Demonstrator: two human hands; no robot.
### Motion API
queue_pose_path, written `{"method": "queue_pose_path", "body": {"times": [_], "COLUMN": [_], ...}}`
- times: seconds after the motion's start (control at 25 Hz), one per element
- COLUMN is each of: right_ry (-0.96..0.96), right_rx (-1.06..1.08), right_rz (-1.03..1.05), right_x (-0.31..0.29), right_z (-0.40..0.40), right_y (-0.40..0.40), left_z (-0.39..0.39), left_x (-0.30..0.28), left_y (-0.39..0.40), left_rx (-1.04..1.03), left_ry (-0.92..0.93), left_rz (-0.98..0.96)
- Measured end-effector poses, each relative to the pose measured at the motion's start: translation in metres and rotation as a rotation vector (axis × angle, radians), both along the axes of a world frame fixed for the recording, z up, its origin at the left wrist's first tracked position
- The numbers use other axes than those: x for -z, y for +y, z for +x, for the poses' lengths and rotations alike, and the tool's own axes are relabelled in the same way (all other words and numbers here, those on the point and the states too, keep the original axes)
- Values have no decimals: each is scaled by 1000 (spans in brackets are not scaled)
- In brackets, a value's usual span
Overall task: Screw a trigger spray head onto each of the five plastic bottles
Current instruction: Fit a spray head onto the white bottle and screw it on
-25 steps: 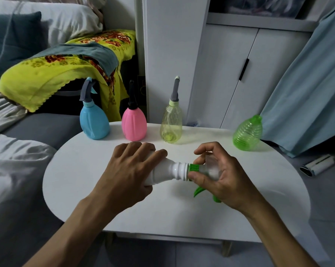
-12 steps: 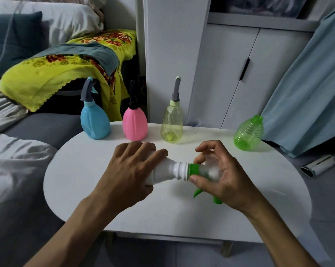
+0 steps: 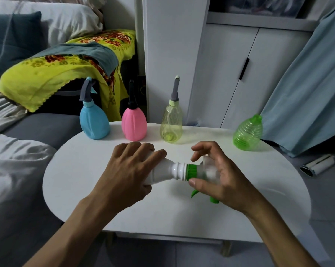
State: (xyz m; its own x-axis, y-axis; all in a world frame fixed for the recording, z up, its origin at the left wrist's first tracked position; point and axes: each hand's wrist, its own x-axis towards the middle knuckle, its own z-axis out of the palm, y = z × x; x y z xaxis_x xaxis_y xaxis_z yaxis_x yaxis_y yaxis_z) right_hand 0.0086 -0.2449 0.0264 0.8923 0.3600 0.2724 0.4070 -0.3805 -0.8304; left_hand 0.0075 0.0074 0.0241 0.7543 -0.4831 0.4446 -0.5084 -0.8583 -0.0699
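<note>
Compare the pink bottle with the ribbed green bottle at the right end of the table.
The pink bottle carries a black spray head; the ribbed green bottle has none, its neck open. The pink bottle is opaque with vertical grooves; the green one is see-through with rings around it. The pink bottle stands in the row beside the blue bottle; the green one stands apart at the right. Both stand upright on the white table, untouched by the hands.

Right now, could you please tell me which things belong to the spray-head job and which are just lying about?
Job: white bottle, green spray head, blue bottle, pink bottle, yellow bottle, green bottle.
Lying about: lint roller, yellow cloth, pillows.
</note>
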Motion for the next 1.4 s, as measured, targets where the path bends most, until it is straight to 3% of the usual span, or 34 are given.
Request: {"method": "queue_pose_path", "body": {"times": [0.68,0.8,0.92,1.04,1.12,1.4], "right_ry": [104,349,720,710,677,399], "right_rx": [65,35,-275,-332,-245,118], "right_rz": [38,225,869,1137,1218,1010], "right_x": [-5,-10,-19,-4,4,-6], "right_z": [-2,4,5,2,0,1], "right_y": [5,-5,-10,11,23,28], "left_z": [-2,-6,-9,-14,-19,-19], "left_x": [0,-1,-14,-24,-26,-17], "left_y": [-2,-6,-11,-21,-27,-42], "left_rx": [25,43,109,260,326,203], "left_ry": [71,330,749,1233,1392,1114], "left_rz": [0,-161,-542,-880,-932,-931]}}
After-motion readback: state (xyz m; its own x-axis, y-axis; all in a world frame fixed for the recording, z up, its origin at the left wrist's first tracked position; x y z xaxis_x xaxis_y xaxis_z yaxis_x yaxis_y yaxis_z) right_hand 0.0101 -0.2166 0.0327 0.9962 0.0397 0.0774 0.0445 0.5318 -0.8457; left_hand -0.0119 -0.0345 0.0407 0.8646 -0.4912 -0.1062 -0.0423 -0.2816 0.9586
